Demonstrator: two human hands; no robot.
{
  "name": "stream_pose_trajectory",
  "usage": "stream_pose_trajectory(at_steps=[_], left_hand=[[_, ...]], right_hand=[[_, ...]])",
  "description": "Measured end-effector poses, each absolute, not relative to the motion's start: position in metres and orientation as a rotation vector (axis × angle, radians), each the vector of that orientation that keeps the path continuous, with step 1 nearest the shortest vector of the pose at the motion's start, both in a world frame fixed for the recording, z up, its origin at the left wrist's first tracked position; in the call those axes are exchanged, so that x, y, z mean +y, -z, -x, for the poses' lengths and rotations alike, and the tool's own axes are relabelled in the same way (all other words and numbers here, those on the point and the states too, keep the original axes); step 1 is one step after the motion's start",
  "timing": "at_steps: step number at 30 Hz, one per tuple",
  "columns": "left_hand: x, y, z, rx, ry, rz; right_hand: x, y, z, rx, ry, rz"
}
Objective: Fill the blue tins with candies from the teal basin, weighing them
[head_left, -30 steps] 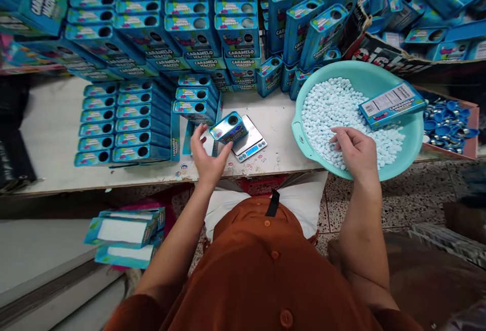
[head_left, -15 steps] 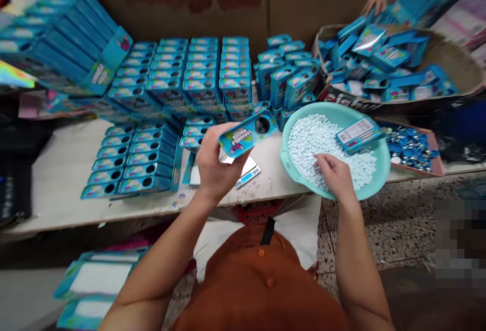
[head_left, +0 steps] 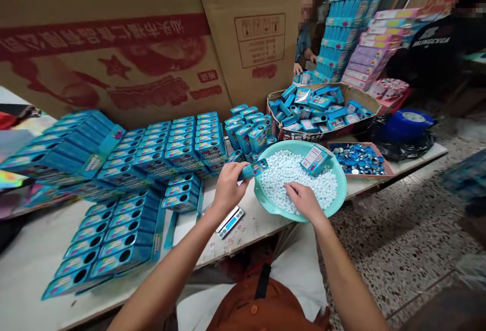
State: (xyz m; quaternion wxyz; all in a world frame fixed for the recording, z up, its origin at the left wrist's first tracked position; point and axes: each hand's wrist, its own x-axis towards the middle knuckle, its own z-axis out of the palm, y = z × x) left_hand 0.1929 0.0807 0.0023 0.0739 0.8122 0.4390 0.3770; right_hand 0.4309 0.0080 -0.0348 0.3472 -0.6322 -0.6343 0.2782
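Note:
My left hand (head_left: 229, 188) is shut on a blue candy tin (head_left: 253, 169), holding it tilted just above the rim of a pale teal plastic basin (head_left: 341, 189). My right hand (head_left: 306, 201) rests in the heap of small pale blue candies (head_left: 292, 181) that fills the basin, its fingertips hidden among them. A blue "Caramelo Macizo" box (head_left: 316, 160) lies on top of the candies. A small digital scale (head_left: 230, 222) sits on the table below and left of my left hand, apart from it.
Rows of blue tins (head_left: 129, 242) stand stacked on the white table (head_left: 34, 260) to the left. Behind the basin are a basket of loose tins (head_left: 322, 111) and a tray of blue lids (head_left: 359, 159). A large cardboard carton (head_left: 114, 42) stands behind, and a co-worker's hand (head_left: 298, 69) shows farther back.
My view has swung up, showing more of the room. My left hand has carried the tin from above the scale toward the basin rim. My right hand remains among the candies.

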Motion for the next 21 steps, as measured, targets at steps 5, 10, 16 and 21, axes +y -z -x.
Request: stream_pose_trajectory(at_steps=[5, 10, 16, 21], left_hand=[[0.073, -0.006, -0.190, 1.336, -1.139, -2.430], [0.065, -0.006, -0.190, 1.360, -1.111, -2.372], [0.062, 0.009, -0.190, 1.416, -1.169, -1.970], [0.047, 0.023, -0.174, 1.288, -1.339, -1.321]], right_hand=[[0.007, 0.035, -0.431, -1.630, -0.722, 1.641], [0.007, 0.037, -0.432, -1.630, -0.713, 1.652], [0.008, 0.038, -0.433, -1.631, -0.692, 1.668], [0.008, 0.039, -0.435, -1.609, -0.709, 1.700]])
